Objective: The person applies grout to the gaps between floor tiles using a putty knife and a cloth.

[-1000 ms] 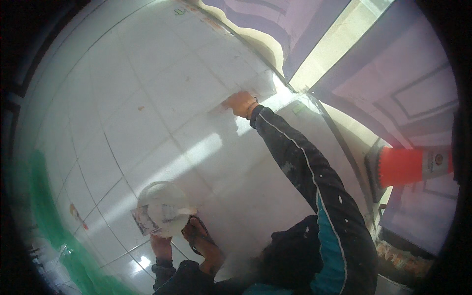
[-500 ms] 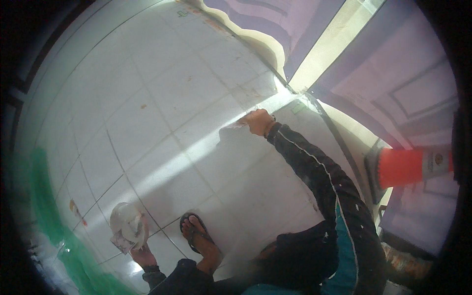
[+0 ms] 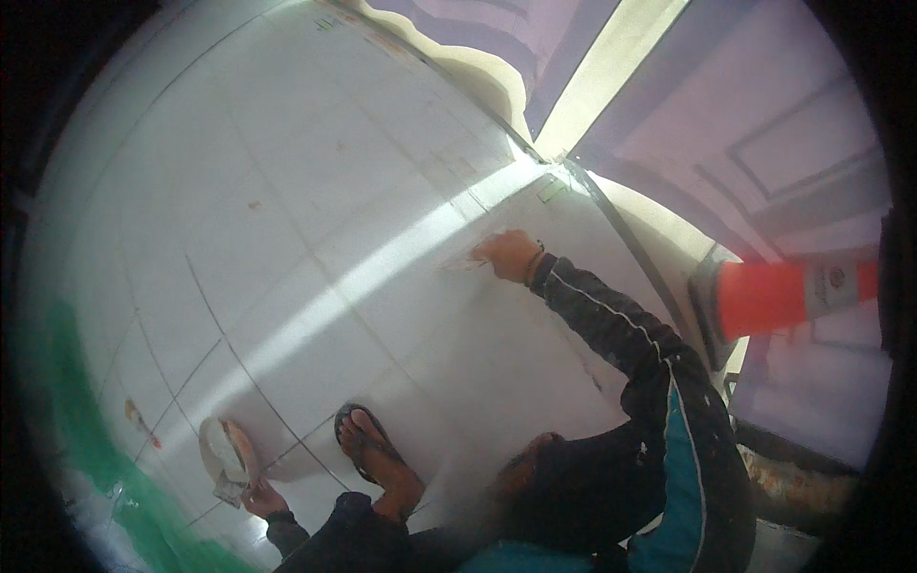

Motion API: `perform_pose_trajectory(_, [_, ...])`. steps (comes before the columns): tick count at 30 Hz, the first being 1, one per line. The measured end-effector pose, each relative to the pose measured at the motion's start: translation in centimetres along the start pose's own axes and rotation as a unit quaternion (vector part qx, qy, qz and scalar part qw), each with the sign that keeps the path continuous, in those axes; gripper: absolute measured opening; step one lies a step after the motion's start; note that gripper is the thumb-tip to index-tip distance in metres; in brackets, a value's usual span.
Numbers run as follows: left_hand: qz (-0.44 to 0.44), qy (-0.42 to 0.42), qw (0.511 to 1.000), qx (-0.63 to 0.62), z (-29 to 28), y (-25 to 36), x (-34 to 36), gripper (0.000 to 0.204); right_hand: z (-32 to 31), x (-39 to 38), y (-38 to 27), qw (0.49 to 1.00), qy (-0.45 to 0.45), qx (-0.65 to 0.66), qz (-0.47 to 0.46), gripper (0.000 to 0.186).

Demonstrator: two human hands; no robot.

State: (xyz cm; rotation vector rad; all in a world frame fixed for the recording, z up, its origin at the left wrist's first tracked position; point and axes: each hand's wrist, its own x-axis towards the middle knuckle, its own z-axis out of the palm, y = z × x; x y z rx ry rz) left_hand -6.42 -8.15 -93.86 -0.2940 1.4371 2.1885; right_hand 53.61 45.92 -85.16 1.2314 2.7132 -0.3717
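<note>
At the lower left, my left hand [image 3: 264, 499] is closed on the edge of a round, pale bowl [image 3: 245, 447] held above the floor. Whitish material shows in the bowl, and a greyish flat piece [image 3: 227, 491] sits by its rim near my fingers. Out in front, my right hand [image 3: 511, 256] reaches low over the white tiled floor [image 3: 382, 296], fingers closed round a thin, flat scraper [image 3: 462, 264]. Its blade lies against or just above the tiles; contact is hard to make out. Faint grout lines run around it.
An orange traffic cone [image 3: 764, 298] appears at the right, beside purple panelled walls [image 3: 688, 143] with a cream post [image 3: 611, 76] at the corner. Green sheeting [image 3: 91, 420] edges the lower left. My sandalled foot [image 3: 368, 439] stands between my hands. A small coloured scrap [image 3: 141, 422] lies left.
My right hand has drawn the scraper back over the tiles, nearer and rightward, away from the lit strip. The bowl in my left hand has turned and lowered slightly. The view has shifted a little.
</note>
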Motion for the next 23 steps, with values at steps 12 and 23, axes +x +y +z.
perform_pose_trajectory(12, [-0.135,-0.003,0.991,0.013,5.0,0.1,-4.7,0.069,-6.1,1.8,3.6,0.999,0.032,0.024,0.009,0.048])
perform_pose_trajectory(23, [-0.171,0.042,0.984,-0.027,4.4,0.0,-4.5,0.07,0.2,-2.1,3.2,0.996,-0.083,-0.036,-0.007,0.047])
